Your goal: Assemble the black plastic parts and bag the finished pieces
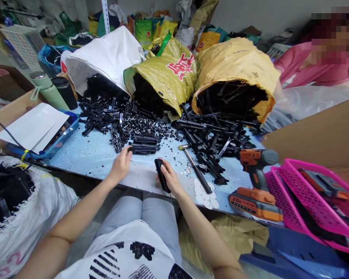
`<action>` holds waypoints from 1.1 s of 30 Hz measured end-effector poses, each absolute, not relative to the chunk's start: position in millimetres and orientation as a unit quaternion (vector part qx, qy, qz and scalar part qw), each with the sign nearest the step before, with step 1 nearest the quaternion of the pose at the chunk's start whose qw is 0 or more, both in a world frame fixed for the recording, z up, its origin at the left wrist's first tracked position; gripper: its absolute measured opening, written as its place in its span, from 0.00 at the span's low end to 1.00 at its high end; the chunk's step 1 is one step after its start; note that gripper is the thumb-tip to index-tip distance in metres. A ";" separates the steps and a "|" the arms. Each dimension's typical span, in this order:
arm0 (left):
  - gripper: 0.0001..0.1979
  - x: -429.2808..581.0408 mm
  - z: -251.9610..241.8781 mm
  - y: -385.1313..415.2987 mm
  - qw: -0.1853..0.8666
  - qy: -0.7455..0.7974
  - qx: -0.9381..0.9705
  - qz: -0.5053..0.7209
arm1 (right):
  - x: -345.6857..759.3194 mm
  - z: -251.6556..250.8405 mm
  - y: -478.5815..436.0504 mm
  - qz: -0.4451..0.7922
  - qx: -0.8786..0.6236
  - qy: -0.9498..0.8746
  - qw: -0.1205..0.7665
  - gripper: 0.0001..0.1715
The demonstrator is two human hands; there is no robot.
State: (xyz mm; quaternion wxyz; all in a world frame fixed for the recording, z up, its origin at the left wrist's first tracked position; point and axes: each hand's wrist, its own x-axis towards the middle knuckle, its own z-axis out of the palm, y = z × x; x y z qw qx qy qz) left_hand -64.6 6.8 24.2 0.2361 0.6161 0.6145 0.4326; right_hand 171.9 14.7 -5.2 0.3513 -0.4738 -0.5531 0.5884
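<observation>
My right hand point(170, 176) is closed around a long black plastic part point(162, 176), held upright at the table's front edge. My left hand point(122, 164) pinches a small dark piece point(130, 149) between thumb and fingertips; its exact kind is too small to tell. Just beyond the left hand lies a short stack of black bar-shaped parts point(144, 148). Behind that spreads a heap of small black pieces and metal pins point(145, 126). To the right of my right hand, a hammer point(196, 170) rests on the blue tabletop point(84, 155).
Three sacks, white point(104, 54), olive point(168, 73) and yellow point(235, 66), spill black parts at the back. An orange cordless drill point(258, 186) and pink baskets point(317, 205) stand right. At left are a blue tray point(58, 141) and green flask point(50, 91). A person point(311, 66) sits far right.
</observation>
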 end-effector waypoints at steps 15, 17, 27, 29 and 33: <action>0.19 -1.4 16.2 -26.4 0.172 0.550 0.719 0.389 | 183.2 8.3 22.0 0.410 -0.362 -0.754 0.364 0.30; 0.19 2.0 15.1 -26.8 0.151 0.542 0.725 0.396 | 187.5 9.1 22.6 0.350 -0.350 -0.787 0.369 0.29; 0.20 25.0 25.9 -22.0 0.147 0.455 0.680 0.555 | 167.4 15.8 -4.6 0.281 -0.353 -0.747 0.488 0.31; 0.21 20.1 25.6 -22.3 0.183 0.403 0.730 0.521 | 167.2 16.8 -8.2 0.271 -0.339 -0.756 0.489 0.31; 0.21 18.3 23.8 -23.9 0.192 0.443 0.696 0.532 | 161.9 20.2 -13.2 0.267 -0.358 -0.736 0.509 0.29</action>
